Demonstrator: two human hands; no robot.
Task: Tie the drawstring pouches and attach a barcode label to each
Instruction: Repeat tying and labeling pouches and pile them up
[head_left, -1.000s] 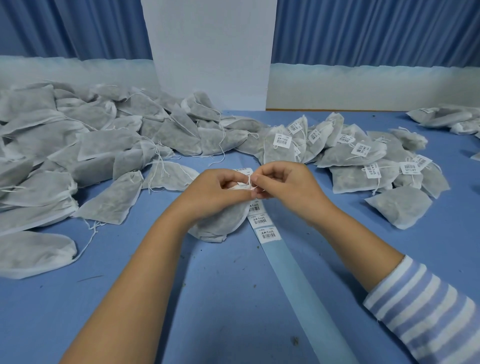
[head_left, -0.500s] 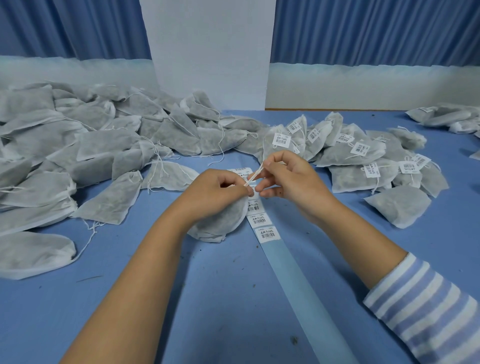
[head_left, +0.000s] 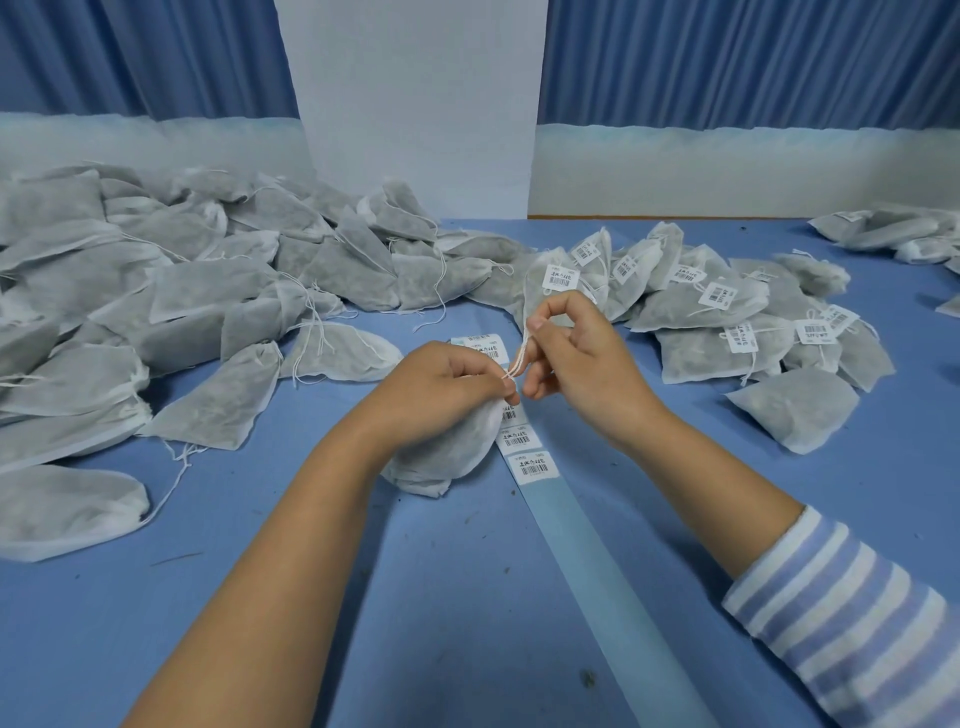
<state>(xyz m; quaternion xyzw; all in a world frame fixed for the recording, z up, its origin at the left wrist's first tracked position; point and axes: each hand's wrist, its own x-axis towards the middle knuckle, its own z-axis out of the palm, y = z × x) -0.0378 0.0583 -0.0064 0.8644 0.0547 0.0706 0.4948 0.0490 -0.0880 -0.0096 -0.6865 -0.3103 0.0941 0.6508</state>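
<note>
Gripping the drawstring pouch (head_left: 441, 460) at its gathered neck, our left hand (head_left: 441, 387) has its fingers curled round the fabric, thumb and forefinger pinched where the cord leaves the neck. The pouch body extends below that hand, long axis running from the neck back toward us, lower end on the blue table (head_left: 363, 649). Our right hand (head_left: 582, 358) pinches the white drawstring (head_left: 517, 359) between thumb and forefinger; its other fingers are loosely curled and hold nothing. The cord runs as a short taut line from the left pinch up and slightly right to the right pinch. The right hand is therefore nearer the free end; the left hand serves as anchor. We judge the step in hand to be tying, and the coming move to depend on pulling along that line, away from the neck.

The barcode label strip (head_left: 530, 462) lies just beside the pouch on its right, partly covered by pouch and left hand; its bare backing (head_left: 618, 597) extends toward us. Unlabelled pouches (head_left: 208, 291) are heaped at left, labelled pouches (head_left: 727, 317) at right.

Not determinable: whether a knot is already formed, because the fingers cover the neck; whether the cord is one strand or two; what the labels read.
</note>
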